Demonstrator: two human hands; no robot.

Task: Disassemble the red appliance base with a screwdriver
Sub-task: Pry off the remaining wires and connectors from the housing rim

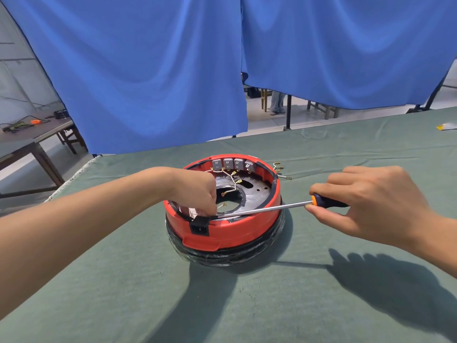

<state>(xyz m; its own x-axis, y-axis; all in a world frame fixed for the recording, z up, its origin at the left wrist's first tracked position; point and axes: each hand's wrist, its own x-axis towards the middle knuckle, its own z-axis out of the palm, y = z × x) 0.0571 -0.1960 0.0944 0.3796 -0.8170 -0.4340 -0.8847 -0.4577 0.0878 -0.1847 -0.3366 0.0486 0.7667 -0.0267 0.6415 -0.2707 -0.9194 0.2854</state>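
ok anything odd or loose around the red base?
Yes. Small brass-coloured wire clips lie loose on the green cloth just beyond the red appliance base, at its far right. Inside, terminal wires hang unconnected over the central hole. Clear film wraps the black bottom ring.

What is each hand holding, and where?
Right hand grips the screwdriver by its handle. Left hand is inside the red appliance base; its hold cannot be told.

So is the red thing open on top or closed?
Open. The red appliance base has no cover: wires, grey blocks and the dark metal plate inside all show.
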